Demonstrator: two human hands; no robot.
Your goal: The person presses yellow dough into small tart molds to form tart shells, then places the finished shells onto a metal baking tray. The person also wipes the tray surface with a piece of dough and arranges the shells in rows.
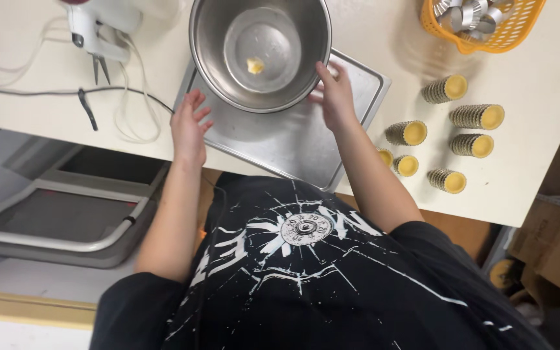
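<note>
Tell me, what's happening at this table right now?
A person in a black printed shirt stands at a pale table. The right hand touches the rim of a steel mixing bowl that sits on a metal tray; the left hand hovers open beside it. A small yellow lump lies in the bowl. Stacks of filled tart moulds lie to the right.

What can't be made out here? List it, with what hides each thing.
- Head view: the far rim of the steel bowl is cut off by the top edge.
- The orange basket of metal moulds runs off the top edge; their count is unclear.
- The hand mixer body is cropped at the top.
- One filled tart shell is partly hidden by the right forearm.
- The yellow bit in the bowl is too small to identify.
</note>
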